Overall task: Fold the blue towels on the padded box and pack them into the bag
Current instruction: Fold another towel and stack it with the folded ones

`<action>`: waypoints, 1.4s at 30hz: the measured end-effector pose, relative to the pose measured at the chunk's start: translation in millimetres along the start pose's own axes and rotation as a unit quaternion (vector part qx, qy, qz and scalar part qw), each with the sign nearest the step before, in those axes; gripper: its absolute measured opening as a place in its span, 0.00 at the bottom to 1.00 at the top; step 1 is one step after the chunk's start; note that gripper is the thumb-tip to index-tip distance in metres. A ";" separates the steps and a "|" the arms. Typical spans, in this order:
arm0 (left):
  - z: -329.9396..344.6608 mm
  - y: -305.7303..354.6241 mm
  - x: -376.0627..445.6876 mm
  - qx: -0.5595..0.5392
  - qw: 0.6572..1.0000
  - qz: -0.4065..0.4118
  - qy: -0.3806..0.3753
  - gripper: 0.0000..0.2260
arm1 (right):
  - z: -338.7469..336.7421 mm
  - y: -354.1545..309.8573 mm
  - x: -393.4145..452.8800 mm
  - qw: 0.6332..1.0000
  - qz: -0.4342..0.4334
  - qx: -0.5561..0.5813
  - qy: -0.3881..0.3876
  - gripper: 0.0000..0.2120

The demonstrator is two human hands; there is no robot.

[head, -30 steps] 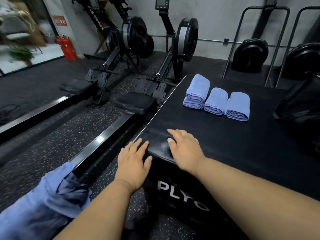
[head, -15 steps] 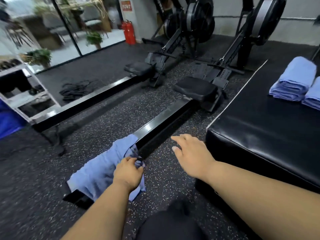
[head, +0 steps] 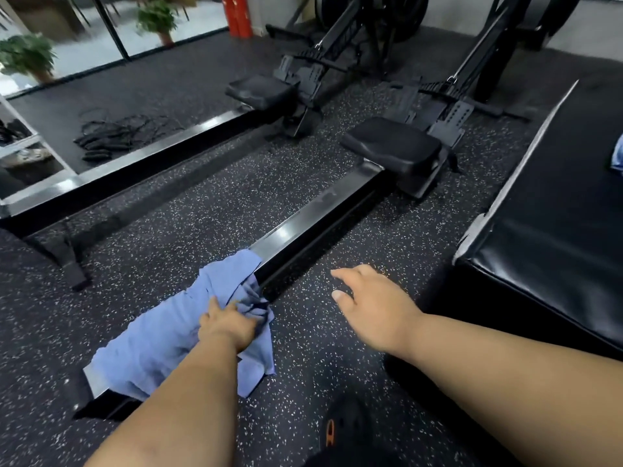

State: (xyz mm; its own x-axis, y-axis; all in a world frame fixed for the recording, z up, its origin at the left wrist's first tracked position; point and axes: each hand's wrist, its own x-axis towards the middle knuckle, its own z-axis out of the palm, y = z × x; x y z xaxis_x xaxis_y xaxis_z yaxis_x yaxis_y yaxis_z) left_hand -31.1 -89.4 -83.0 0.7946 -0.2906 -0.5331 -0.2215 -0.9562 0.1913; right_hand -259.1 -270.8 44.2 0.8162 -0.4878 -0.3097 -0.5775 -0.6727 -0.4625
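Note:
An unfolded blue towel is draped over the near end of a rowing machine's black rail. My left hand grips a bunch of its cloth at the rail's side. To the right, my right hand hovers over the speckled floor with its fingers spread, holding nothing. The black padded box stands at the right. A sliver of a folded blue towel shows on the box at the frame's right edge. No bag is in view.
A second rowing machine rail runs parallel at the left. Rower seats lie ahead, black ropes on the floor, a red extinguisher and potted plants beyond. A dark shoe shows at the bottom.
Both hands left the box's corner; my view swung left and down. My left hand reached the towel on the rail and took hold of it. My right hand moved off over the floor.

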 end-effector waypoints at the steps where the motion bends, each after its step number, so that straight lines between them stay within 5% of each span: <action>1: 4.2 -5.2 8.2 -0.010 1.000 -0.008 -0.003 0.32 | -0.3 1.1 0.9 1.000 0.000 0.002 0.001 0.24; 8: 31.4 -48.1 49.1 -0.034 0.998 -0.035 0.031 0.33 | -0.7 -1.2 -6.4 1.000 0.005 0.028 0.004 0.23; 14: 10.8 -29.1 9.0 -0.203 0.977 -0.035 0.061 0.16 | -7.0 -7.8 -26.6 0.999 0.011 0.034 0.018 0.23; 18: -36.8 -1.6 -60.2 -0.457 0.887 0.037 0.047 0.04 | -24.0 -20.2 -49.5 0.997 0.021 0.059 0.044 0.22; 21: -88.8 25.2 -147.1 -0.538 0.830 0.143 -0.036 0.01 | -39.0 -29.5 -75.4 0.993 0.029 0.100 0.059 0.23; 25: -138.2 47.5 -267.0 -0.537 0.806 0.248 -0.025 0.12 | -55.8 -35.5 -118.5 0.975 0.046 0.194 0.095 0.26; 31: -161.6 70.7 -401.3 -0.616 0.685 0.359 -0.152 0.18 | -92.3 -36.4 -203.5 0.927 0.079 0.339 0.141 0.26; 34: -165.7 80.4 -445.4 -0.622 0.637 0.411 -0.198 0.28 | -118.3 -21.4 -253.3 0.913 0.075 0.351 0.195 0.15; 40: -152.8 115.5 -526.6 -0.604 0.577 0.475 -0.276 0.39 | -134.5 29.8 -342.9 0.867 0.127 0.424 0.231 0.33; 42: -142.6 128.8 -546.8 -0.592 0.581 0.469 -0.303 0.34 | -130.6 44.6 -370.3 0.850 0.154 0.445 0.234 0.39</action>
State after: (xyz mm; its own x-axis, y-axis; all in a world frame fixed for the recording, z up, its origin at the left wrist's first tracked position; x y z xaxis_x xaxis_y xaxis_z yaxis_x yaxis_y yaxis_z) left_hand -413.4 -48.8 350.7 0.2143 -0.9666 0.1406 0.4324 0.2230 0.8737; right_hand -589.4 -192.9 246.7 0.4120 -0.8730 -0.2610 -0.3495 0.1131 -0.9301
